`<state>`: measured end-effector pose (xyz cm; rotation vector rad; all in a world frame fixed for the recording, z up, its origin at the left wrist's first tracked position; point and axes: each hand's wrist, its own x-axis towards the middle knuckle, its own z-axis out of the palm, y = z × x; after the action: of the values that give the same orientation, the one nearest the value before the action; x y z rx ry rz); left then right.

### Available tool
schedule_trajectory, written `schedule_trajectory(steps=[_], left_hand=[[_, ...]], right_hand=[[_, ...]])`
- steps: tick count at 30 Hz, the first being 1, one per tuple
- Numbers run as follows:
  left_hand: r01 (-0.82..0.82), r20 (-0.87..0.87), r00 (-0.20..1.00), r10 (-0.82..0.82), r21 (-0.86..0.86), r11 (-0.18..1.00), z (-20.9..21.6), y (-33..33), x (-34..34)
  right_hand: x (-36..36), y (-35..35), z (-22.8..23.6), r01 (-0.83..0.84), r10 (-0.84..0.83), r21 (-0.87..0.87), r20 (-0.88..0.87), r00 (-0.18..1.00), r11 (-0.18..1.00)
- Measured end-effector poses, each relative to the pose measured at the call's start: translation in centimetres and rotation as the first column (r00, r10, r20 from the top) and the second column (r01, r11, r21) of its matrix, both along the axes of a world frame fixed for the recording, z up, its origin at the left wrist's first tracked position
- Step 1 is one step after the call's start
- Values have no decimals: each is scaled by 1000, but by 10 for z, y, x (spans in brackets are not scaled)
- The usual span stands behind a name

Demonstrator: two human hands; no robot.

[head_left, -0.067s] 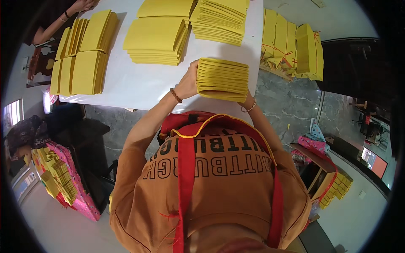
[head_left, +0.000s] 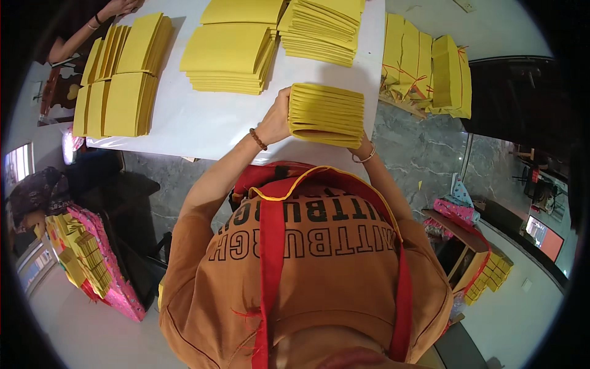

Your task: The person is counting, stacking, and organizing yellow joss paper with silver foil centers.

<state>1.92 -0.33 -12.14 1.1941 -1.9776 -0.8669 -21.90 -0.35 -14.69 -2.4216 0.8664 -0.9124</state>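
Above the near edge of the white table, a thick stack of folded yellow paper (head_left: 326,115) is held between my two hands, its many folded layers showing toward me. My left hand (head_left: 278,118) grips the stack's left side, with its fingers partly hidden behind it. At the lower right corner, my right hand (head_left: 361,147) is mostly covered by the stack and appears to support it from that side. A bead bracelet is on my left wrist and a pale bangle on my right.
Similar yellow piles lie on the white table (head_left: 169,111): at the left (head_left: 130,104), the middle (head_left: 227,52) and the far right (head_left: 319,31). Bundles tied with red string (head_left: 452,74) stand beyond the right edge. Another person's hand (head_left: 123,7) rests at the far left.
The stack and both my hands have shifted very slightly to the right. My hold on it looks the same.
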Motion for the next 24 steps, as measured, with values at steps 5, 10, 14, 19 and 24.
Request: schedule_trajectory(steps=[5,10,14,19,24], left_hand=[[-134,-98,982,161,242,961,54,10,-21],[50,-473,877,78,252,966,90,11,-32],[202,-573,798,186,546,813,108,6,-27],[48,-510,827,237,484,873,110,6,-31],[-128,-352,901,254,343,931,113,7,-31]], right_hand=[[6,0,40,103,-265,760,94,960,642],[5,-5,21,-594,-689,739,610,392,317],[7,-3,-13,-796,-749,558,626,217,236],[16,-3,-17,-803,-748,555,623,229,216],[25,-7,-15,-813,-742,549,623,246,192]])
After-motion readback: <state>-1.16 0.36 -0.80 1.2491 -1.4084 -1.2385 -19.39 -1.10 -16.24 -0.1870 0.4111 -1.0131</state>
